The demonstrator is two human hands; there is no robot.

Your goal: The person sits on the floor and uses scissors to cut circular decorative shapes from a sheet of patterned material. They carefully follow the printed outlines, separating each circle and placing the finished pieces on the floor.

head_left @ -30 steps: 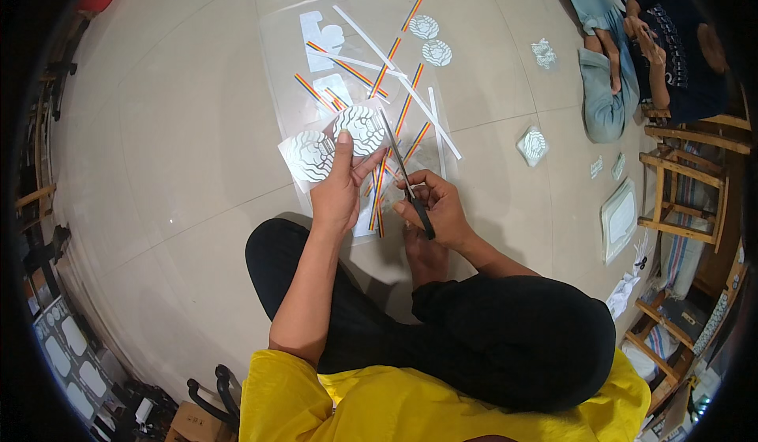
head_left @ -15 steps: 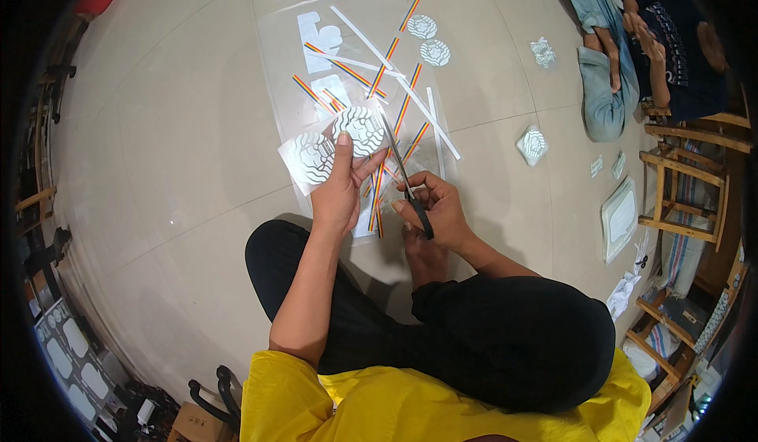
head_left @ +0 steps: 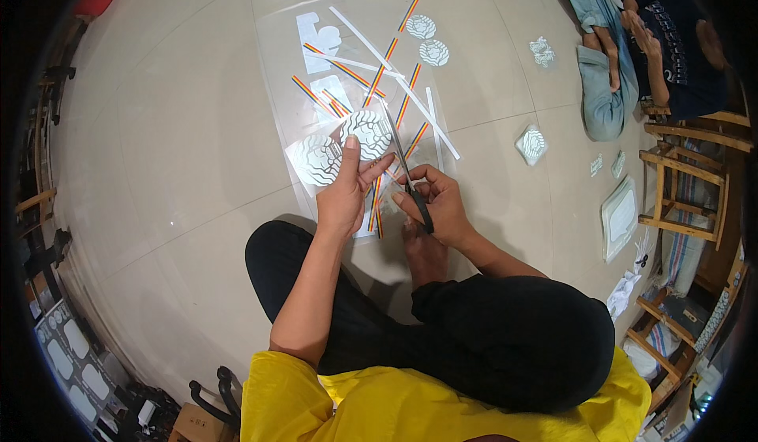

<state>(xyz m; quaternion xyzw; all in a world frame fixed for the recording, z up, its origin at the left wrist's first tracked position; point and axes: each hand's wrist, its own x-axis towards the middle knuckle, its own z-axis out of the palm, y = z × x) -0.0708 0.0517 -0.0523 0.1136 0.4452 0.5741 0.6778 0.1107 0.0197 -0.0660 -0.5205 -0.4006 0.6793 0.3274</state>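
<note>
Head view: person sat cross-legged on the tiled floor [head_left: 158, 126]; left hand [head_left: 347, 189] pinched a clear sheet with round white patterned stickers [head_left: 365, 130], thumb on top, fingers under, grip closed on the sheet; right hand [head_left: 438, 205] was closed through the black handles of the scissors [head_left: 403, 161], blades pointing away and lying just beside the round sticker, how far apart the blades stood could not be told; sheet held low over a larger clear film [head_left: 316, 197] on the floor, with rainbow strips [head_left: 399, 35] and white strips [head_left: 395, 71] scattered beyond; two more round stickers [head_left: 426, 39] lay farther off; another person [head_left: 663, 39] sat at the upper right, well apart; step looked like cutting around the round sticker; next move probably called for turning the sheet with the left hand so the blades follow the curve.
</note>
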